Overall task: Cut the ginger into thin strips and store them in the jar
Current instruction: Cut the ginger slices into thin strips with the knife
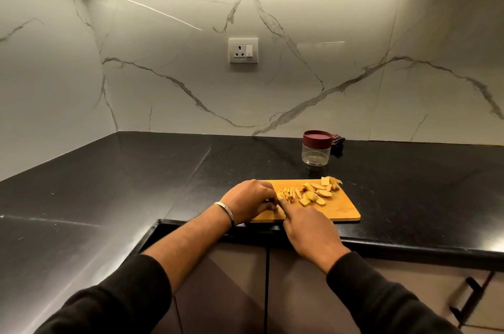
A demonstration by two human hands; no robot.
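Head view. A wooden cutting board [338, 209] lies flat on the black worktop [136, 175], its near long edge just behind the worktop's front edge.

Left hand [249, 198]: it rests on the left end of the board, knuckles up, fingers curled downward over a piece of ginger at its fingertips. The piece itself is almost wholly hidden under the fingers. A metal bracelet [226, 212] sits on the left wrist.

Right hand [311, 230]: it lies over the board's near edge, fingers closed round a knife handle that the hand hides. The index finger extends forward along the top of the tool. Only a short stretch of the knife [282, 204] shows, between the two hands; whether its edge touches the board cannot be told.

Ginger strips [289, 193]: a small loose group of thin cut pieces lies on the board just beyond the fingertips of both hands.

Ginger slices [316, 194]: a heap of flat, uncut slices lies to the right of the strips, running toward the board's far right corner. A few pieces at that corner overhang the board's far edge.

Jar [316, 152]: a clear jar with a dark red lid stands upright on the worktop beyond the board, near the back wall. The lid is on. No contents are visible through the clear wall. A dark cloth [337, 144] lies just behind and to the right of the jar.

A wall socket [243, 50] is mounted on the marble backsplash.
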